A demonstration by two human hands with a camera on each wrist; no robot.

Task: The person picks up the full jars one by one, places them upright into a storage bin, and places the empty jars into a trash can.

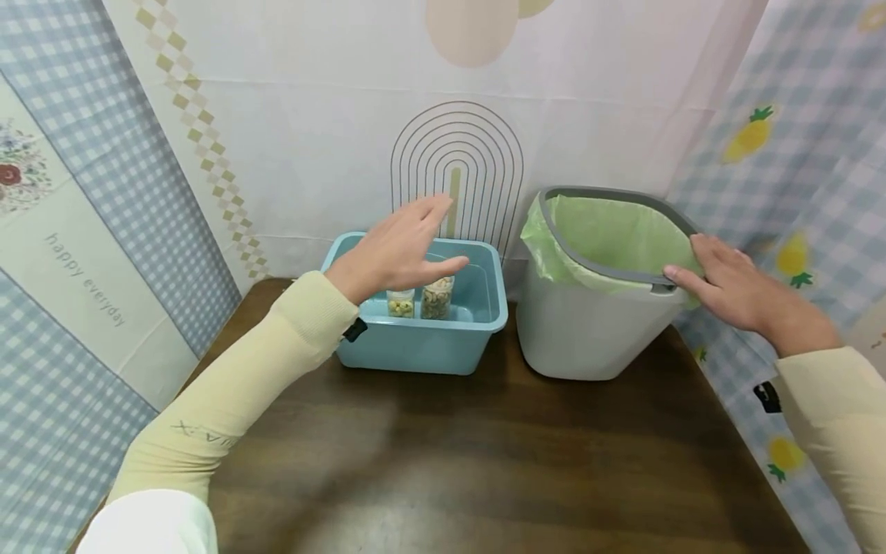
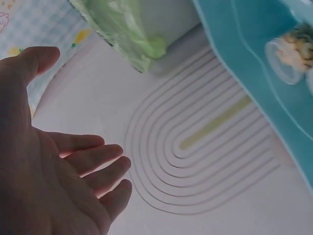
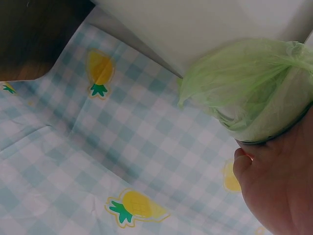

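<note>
My left hand [image 1: 408, 250] hovers over the light blue plastic basin [image 1: 415, 350], fingers extended and thumb apart, holding nothing. In the left wrist view, the palm and spread fingers [image 2: 95, 156] show against the white cloth. Inside the basin stand two small clear jars, one with pale yellowish pieces [image 1: 401, 305], the other with beige and dark bits [image 1: 436, 298]. My right hand [image 1: 741, 288] grips the grey rim of a light grey trash can [image 1: 588, 331] at its front right corner. A green bag [image 1: 616, 231] lines the can; in the right wrist view its edge partly hides the fingers.
Basin and can stand side by side on a dark wooden table [image 1: 443, 462], close to the white cloth [image 1: 311, 154] behind. Checked cloths hang at the left [image 1: 76, 85] and, with pineapples, at the right [image 1: 817, 192]. A white rounded thing [image 1: 148, 523] shows at lower left.
</note>
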